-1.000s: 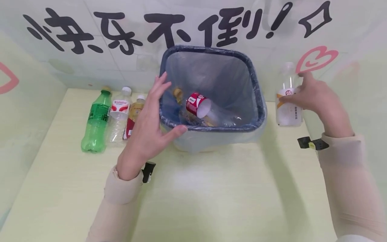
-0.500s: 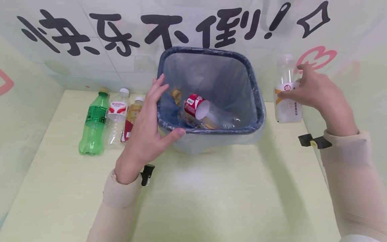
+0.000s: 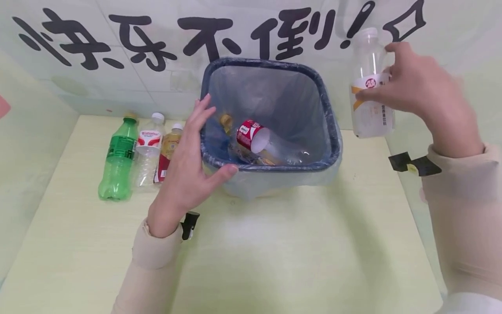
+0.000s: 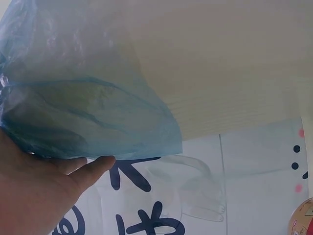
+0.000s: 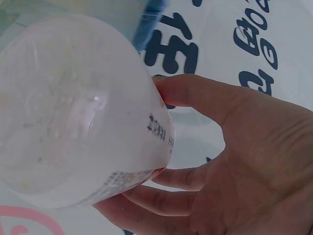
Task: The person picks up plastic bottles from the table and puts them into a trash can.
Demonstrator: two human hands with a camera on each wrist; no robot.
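My right hand (image 3: 427,89) grips a clear plastic bottle (image 3: 372,111) with a white and orange label, thumb in front and fingers on its far side. The bottle is upright and raised, right of the bin. The right wrist view shows the bottle's rounded base (image 5: 73,112) close up. My left hand (image 3: 184,174) lies along the left side of a lined trash bin (image 3: 274,168), fingers extended and thumb by the front rim. In the left wrist view its fingers touch the bluish bag (image 4: 98,117). Inside the bin lie a bottle with a red label (image 3: 251,135) and other bottles, partly hidden.
Left of the bin stand a green bottle (image 3: 117,161), a clear bottle with a red-white label (image 3: 149,148) and a bottle with a gold and red label (image 3: 168,150). A wall with black lettering (image 3: 204,32) rises behind the pale table (image 3: 294,253).
My right hand has lifted the clear bottle off the table, upward in view. My left hand has stayed at the bin's left side.
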